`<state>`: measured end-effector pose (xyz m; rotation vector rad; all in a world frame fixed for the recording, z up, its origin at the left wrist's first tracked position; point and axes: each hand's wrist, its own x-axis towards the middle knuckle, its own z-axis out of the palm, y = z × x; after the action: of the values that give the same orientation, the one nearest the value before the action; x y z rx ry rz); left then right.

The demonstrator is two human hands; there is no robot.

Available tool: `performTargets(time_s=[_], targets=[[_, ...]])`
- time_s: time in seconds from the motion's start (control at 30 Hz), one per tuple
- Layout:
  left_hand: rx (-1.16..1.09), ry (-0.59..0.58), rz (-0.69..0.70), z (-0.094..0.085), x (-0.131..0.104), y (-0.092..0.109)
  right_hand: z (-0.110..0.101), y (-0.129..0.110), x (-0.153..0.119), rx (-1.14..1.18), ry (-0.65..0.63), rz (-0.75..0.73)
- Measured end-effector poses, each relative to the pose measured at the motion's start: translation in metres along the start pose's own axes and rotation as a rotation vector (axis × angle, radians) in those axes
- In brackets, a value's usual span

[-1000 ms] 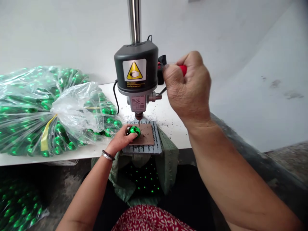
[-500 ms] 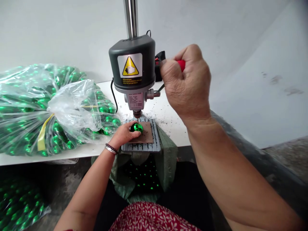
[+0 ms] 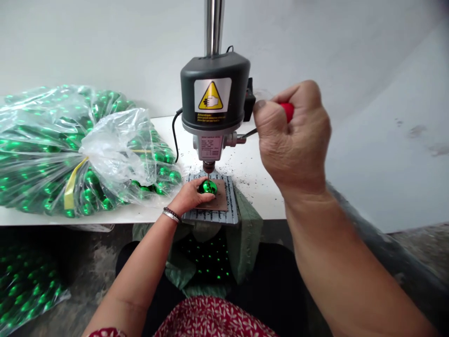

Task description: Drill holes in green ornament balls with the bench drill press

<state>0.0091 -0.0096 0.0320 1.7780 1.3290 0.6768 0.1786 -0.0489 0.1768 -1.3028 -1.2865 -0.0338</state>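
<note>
Nearest me, below the front edge of the surface (image 3: 115, 216), a green cloth bag (image 3: 210, 262) hangs open with shiny green balls glinting inside; I judge these the finished ones, so a good share of the work looks done. Just above it, my left hand (image 3: 191, 196) rests on the drill's ribbed base plate (image 3: 229, 213) at that front edge, fingers curled round one green ball (image 3: 208, 187) and pinning it on the brown pad (image 3: 220, 199). The ball is glossy, mirror-bright and round, and the drill bit (image 3: 209, 174) stands right at its top; whether it has broken through I cannot tell. My right hand (image 3: 294, 135) is clenched round the red-tipped lever (image 3: 288, 111) beside the drill head (image 3: 215, 100). Towards the left end, a clear plastic sack (image 3: 70, 150) bulges with more green balls, so plenty looks left.
</note>
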Motion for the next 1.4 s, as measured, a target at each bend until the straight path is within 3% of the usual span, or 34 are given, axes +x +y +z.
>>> performTargets(time_s=[0.23,0.8,1.4], targets=[[0.002,-0.016,-0.007,-0.001,0.0,0.0,-0.005,0.007,-0.018,-0.019,0.011,-0.085],[-0.016,-0.014,0.049,0.005,0.001,-0.009,-0.001,0.017,-0.036,-0.125,0.096,-0.089],[-0.018,-0.001,0.067,0.01,0.003,-0.017,0.013,0.045,-0.069,-0.121,0.275,-0.201]])
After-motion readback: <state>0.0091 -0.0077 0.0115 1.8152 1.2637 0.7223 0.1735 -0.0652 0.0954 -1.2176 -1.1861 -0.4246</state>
